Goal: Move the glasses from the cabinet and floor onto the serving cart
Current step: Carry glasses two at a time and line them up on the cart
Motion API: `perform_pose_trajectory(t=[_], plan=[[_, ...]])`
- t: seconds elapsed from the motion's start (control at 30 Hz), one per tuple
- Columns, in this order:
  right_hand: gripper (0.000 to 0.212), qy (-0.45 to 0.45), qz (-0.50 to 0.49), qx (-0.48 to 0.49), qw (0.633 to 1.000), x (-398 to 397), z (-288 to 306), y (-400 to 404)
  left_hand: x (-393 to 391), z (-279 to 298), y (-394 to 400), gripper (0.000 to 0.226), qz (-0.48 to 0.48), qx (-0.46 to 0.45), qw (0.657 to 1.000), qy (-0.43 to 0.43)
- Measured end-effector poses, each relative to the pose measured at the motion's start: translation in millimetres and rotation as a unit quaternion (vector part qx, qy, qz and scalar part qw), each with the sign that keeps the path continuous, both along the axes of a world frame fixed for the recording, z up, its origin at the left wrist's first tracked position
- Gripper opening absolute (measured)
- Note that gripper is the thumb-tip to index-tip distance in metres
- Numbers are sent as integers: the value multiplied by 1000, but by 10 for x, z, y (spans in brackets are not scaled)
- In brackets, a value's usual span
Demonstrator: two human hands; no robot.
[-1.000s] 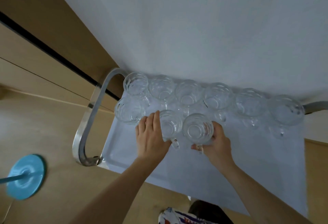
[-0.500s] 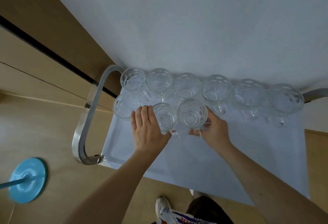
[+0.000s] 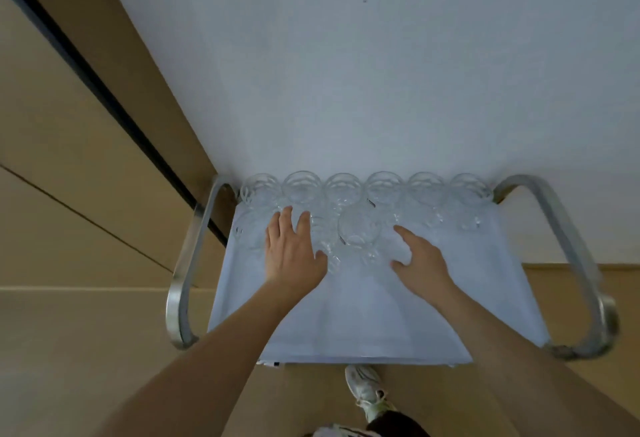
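Glass mugs (image 3: 358, 230), clear and handled, sit packed at the serving cart's (image 3: 381, 315) far edge. Left hand (image 3: 292, 256) and right hand (image 3: 420, 263) hover apart, fingers straight, gripping nothing. Fragile, slick, rigid; likely best gripped by handle or body.

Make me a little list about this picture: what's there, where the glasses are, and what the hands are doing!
place: serving cart with metal handles, against a white wall
back row: six glasses along the wall edge
second row: three glasses, started from the left
left hand: open, fingers beside a second-row glass
right hand: open, holding nothing
floor: one shoe below the cart
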State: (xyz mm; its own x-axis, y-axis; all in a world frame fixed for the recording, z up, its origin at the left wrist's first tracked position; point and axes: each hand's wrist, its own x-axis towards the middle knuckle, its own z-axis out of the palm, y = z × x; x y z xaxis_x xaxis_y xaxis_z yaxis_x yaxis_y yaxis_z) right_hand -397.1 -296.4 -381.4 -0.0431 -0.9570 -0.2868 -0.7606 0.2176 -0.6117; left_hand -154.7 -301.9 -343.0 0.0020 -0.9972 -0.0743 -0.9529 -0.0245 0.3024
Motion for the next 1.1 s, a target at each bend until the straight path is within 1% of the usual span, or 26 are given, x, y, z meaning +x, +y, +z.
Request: perform_pose_trajectory(t=[0.17, 0.3, 0.53, 0.63, 0.8, 1.0, 1.1], plan=[[75, 45, -3, -58, 997, 42, 557, 381, -135, 406, 134, 76, -81, -66, 994, 37], [80, 79, -34, -92, 992, -14, 853, 698, -375, 642, 244, 77, -160, -104, 979, 67], [83, 189, -114, -102, 970, -569, 1379, 1322, -1247, 1073, 405, 78, -298, -137, 941, 79], [83, 222, -157, -113, 956, -958, 1577, 1569, -1764, 1278, 513, 75, -363, -159, 915, 75], [85, 245, -230, -121, 934, -1818, 1826, 2042, -2868, 1590, 765, 75, -439, -197, 874, 72], [87, 259, -316, -103, 907, -3049, 2007, 2833, -4396, 1826, 1374, 75, -529, -191, 823, 81], [87, 267, -361, -89, 889, -3684, 2070, 3281, -5186, 1854, 1714, 74, -575, -185, 794, 71]])
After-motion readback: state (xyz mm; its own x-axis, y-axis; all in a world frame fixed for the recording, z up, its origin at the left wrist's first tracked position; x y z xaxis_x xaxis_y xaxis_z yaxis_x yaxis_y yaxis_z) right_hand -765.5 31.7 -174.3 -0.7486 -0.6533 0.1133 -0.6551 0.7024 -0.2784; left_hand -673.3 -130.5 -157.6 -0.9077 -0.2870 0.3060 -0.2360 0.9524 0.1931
